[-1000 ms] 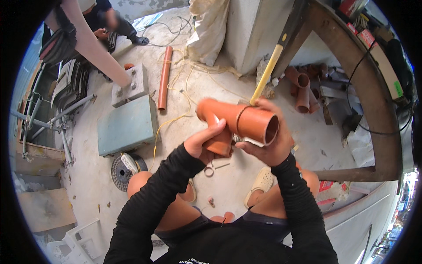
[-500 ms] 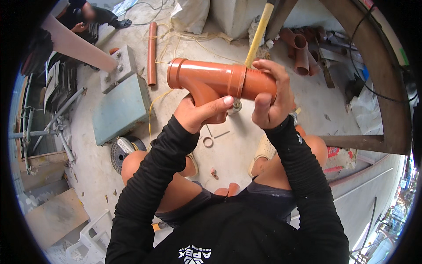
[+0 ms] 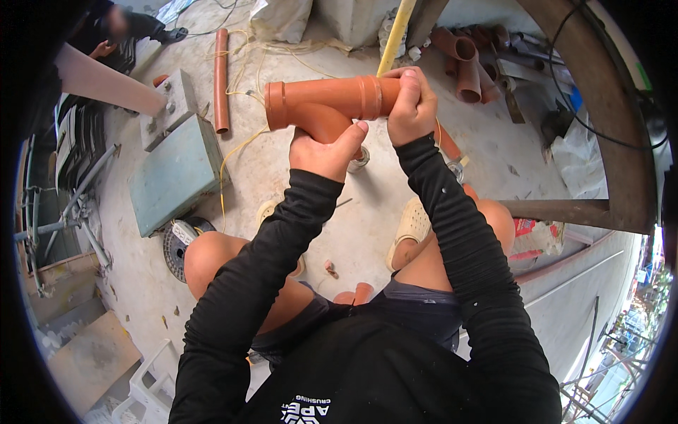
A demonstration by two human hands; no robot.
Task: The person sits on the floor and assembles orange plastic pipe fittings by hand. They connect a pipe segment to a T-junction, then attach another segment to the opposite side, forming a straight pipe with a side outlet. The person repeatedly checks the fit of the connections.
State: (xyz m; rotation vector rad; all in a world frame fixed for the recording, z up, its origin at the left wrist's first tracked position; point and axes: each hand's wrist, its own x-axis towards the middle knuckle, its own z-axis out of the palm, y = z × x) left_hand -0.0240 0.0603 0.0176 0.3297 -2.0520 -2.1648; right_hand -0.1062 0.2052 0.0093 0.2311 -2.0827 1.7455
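An orange-brown plastic pipe wye [image 3: 311, 95] is held up in front of me, nearly level, its right end slightly higher. My left hand [image 3: 321, 153] is wrapped round its side branch from below, thumb pointing up to the right. My right hand [image 3: 413, 109] is closed on the right end of the fitting, thumb on top, and hides that end. A raised collar shows just left of the right hand's fingers. Whether the part beyond the collar is a separate piece, I cannot tell.
A red-brown pipe [image 3: 222, 81] and a blue-grey box [image 3: 176, 177] lie on the left. A yellow pole [image 3: 397, 37] stands beyond my hands. Several pipes [image 3: 467, 71] are piled at the far right beside a brown frame [image 3: 628, 162]. Another person [image 3: 106, 48] is at the far left.
My right hand has closed its fingers round the end of the pipe wye, where they were spread before. The wye has turned so its right end now points slightly up instead of down.
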